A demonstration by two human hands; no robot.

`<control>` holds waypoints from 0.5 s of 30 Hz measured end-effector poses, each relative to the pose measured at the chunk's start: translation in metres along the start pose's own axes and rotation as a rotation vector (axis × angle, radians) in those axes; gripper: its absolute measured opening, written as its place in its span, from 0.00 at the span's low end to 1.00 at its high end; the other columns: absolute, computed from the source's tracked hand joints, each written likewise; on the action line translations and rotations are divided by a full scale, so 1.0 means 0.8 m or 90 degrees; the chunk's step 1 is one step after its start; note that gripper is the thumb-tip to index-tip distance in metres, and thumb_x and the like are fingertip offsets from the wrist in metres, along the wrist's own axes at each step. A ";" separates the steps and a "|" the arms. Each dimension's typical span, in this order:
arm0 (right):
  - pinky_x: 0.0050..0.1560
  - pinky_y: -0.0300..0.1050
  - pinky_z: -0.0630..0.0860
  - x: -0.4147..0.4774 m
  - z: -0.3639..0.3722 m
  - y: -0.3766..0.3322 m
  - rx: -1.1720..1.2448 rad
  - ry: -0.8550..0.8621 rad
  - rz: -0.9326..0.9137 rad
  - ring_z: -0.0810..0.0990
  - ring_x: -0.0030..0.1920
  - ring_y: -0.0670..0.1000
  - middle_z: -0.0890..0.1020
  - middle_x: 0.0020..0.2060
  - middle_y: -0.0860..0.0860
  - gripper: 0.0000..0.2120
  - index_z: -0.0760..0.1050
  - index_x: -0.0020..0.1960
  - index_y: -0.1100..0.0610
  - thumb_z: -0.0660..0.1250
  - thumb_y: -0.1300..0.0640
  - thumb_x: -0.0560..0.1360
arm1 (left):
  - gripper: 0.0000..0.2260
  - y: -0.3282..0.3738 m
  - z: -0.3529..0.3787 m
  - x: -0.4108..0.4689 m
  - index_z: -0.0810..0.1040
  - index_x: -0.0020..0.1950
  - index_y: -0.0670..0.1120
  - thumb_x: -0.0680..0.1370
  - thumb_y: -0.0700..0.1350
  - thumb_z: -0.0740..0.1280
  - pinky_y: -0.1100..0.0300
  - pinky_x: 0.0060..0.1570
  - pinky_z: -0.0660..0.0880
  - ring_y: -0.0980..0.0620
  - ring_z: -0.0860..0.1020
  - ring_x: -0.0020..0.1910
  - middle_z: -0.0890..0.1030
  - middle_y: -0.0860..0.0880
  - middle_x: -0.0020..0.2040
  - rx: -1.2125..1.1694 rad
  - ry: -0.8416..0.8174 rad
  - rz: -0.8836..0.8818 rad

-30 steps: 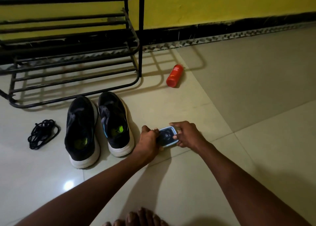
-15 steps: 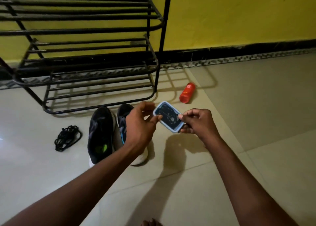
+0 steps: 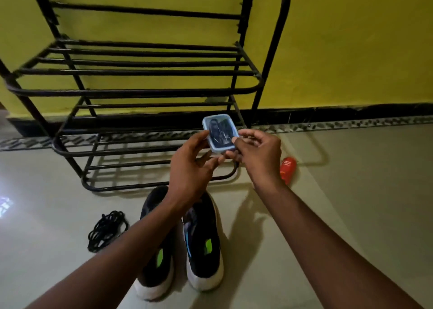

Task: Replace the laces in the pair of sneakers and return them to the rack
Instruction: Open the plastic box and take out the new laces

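Both hands held the blue box (image 3: 220, 132) aloft.
Left hand (image 3: 189, 166) and right hand (image 3: 257, 154) had a pinching grip on its opposite edges, long axis upright; sneakers (image 3: 203, 243) stood on the floor below, toes toward the rack (image 3: 140, 91).

Left sneaker (image 3: 152, 273) partly behind forearm (image 3: 131, 245); rack (image 3: 140, 92) top cut off; box (image 3: 220, 133) contents blurred

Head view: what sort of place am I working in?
Probably a home entryway or room corner: a black metal shoe rack against a yellow wall, and sneakers on the tiled floor.
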State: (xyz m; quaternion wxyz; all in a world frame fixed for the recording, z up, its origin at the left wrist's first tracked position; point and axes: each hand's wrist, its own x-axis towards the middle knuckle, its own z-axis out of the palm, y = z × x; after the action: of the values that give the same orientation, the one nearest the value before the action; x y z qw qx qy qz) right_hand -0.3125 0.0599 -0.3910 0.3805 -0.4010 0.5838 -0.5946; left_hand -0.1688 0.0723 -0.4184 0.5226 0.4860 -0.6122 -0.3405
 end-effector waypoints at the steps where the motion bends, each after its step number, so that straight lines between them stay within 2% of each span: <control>1: 0.36 0.43 0.83 0.011 0.009 -0.001 -0.009 0.010 -0.005 0.87 0.35 0.53 0.86 0.42 0.58 0.09 0.81 0.55 0.65 0.72 0.67 0.75 | 0.28 -0.006 0.001 0.015 0.74 0.72 0.45 0.73 0.39 0.77 0.63 0.56 0.80 0.61 0.80 0.60 0.82 0.52 0.62 0.029 -0.003 -0.001; 3: 0.36 0.42 0.83 0.035 0.028 0.001 -0.027 0.024 -0.003 0.87 0.34 0.52 0.85 0.42 0.59 0.10 0.81 0.56 0.67 0.72 0.66 0.75 | 0.27 -0.018 -0.002 0.046 0.75 0.72 0.45 0.74 0.39 0.77 0.65 0.56 0.80 0.61 0.80 0.60 0.83 0.51 0.61 0.091 -0.007 0.005; 6: 0.36 0.42 0.83 0.067 0.050 0.007 -0.042 0.031 0.005 0.87 0.34 0.52 0.85 0.41 0.60 0.10 0.81 0.55 0.68 0.73 0.66 0.75 | 0.22 -0.025 -0.007 0.090 0.77 0.70 0.44 0.76 0.40 0.74 0.73 0.47 0.77 0.60 0.81 0.56 0.84 0.48 0.60 0.185 -0.030 0.028; 9: 0.37 0.42 0.84 0.095 0.070 0.016 -0.063 0.033 0.004 0.86 0.34 0.49 0.85 0.39 0.55 0.09 0.81 0.54 0.67 0.73 0.66 0.75 | 0.19 -0.030 -0.009 0.131 0.76 0.70 0.44 0.78 0.41 0.72 0.68 0.44 0.78 0.56 0.81 0.52 0.84 0.45 0.59 0.277 -0.075 0.034; 12: 0.41 0.48 0.85 0.118 0.083 0.025 -0.071 0.037 0.007 0.86 0.35 0.50 0.84 0.36 0.53 0.04 0.82 0.49 0.65 0.73 0.66 0.75 | 0.21 -0.036 -0.004 0.163 0.74 0.73 0.43 0.79 0.41 0.70 0.58 0.51 0.81 0.48 0.83 0.53 0.83 0.41 0.59 0.346 -0.104 0.047; 15: 0.43 0.52 0.85 0.133 0.089 0.036 -0.083 0.034 0.013 0.87 0.36 0.53 0.84 0.36 0.54 0.03 0.81 0.43 0.61 0.74 0.66 0.74 | 0.19 -0.043 0.004 0.183 0.73 0.73 0.44 0.81 0.39 0.67 0.62 0.45 0.76 0.49 0.81 0.51 0.82 0.41 0.61 0.368 -0.131 -0.012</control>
State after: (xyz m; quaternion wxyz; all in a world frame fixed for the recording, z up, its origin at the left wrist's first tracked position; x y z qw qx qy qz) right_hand -0.2890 -0.0668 -0.4162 0.3441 -0.4028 0.6353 -0.5619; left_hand -0.1606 -0.0773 -0.4059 0.2949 0.5831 -0.7290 -0.2042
